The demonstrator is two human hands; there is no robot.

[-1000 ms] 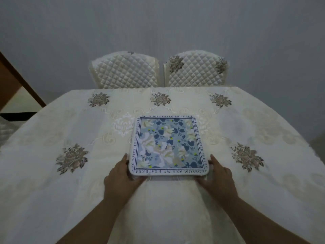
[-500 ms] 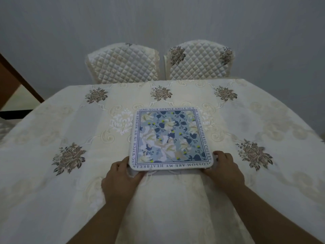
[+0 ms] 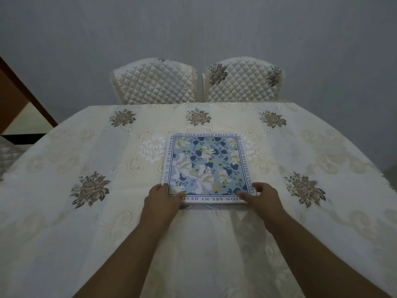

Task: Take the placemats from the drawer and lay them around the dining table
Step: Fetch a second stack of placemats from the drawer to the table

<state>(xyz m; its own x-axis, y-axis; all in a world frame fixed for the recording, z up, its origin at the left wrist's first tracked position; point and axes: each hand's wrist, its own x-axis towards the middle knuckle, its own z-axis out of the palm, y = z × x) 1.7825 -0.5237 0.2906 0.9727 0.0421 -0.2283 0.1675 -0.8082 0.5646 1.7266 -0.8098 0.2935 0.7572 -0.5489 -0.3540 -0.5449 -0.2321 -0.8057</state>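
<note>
Placemats (image 3: 207, 168) lie as a squared stack near the middle of the dining table (image 3: 64, 211), on its cream embroidered tablecloth (image 3: 322, 233). Left hand (image 3: 162, 201) grips the stack's near left corner, thumb over the top mat; right hand (image 3: 263, 197) grips the near right corner, fingers curled onto the printed border. How many mats the stack holds cannot be told; only a thin layered white edge shows at the near side

Risks, as judged: lifting the top mat by its corners could drag the ones beneath and skew the stack; sliding it could ruck the loose cloth, which already folds just below the stack; none is yet laid at a seat, so most of the work remains

Condition: top mat square with rounded corners, flat and apparently stiff, blue and cream floral print inside a dark line frame, with a lettered white border

Beyond the far edge stand two quilted chairs (image 3: 154, 81) side by side
</note>
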